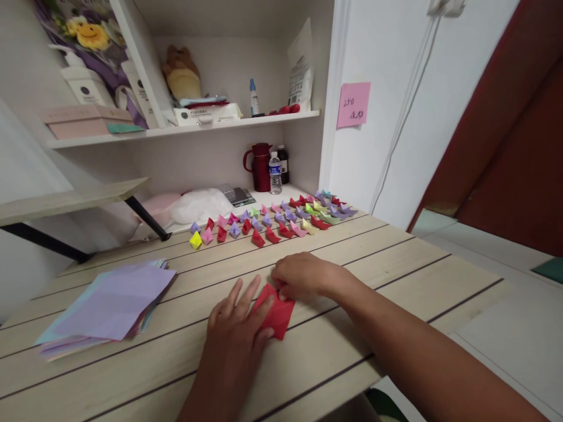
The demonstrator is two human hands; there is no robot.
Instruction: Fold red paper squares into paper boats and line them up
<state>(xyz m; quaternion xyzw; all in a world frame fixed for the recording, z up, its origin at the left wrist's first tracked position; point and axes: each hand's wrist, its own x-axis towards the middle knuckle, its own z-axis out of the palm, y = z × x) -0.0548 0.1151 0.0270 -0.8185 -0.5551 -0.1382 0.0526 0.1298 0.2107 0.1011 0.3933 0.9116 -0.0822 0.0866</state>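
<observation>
Red paper (280,315): left hand (240,322) spread on it, right hand (303,275) curled at its edge (grip unclear).

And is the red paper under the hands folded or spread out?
Folded. The red paper forms a small, compact shape with a fold line near its top, much smaller than the flat purple sheet at left.

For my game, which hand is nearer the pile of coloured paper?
The left. The left hand rests on the red paper, right of the pile; the right hand is farther right, at the same paper.
</observation>
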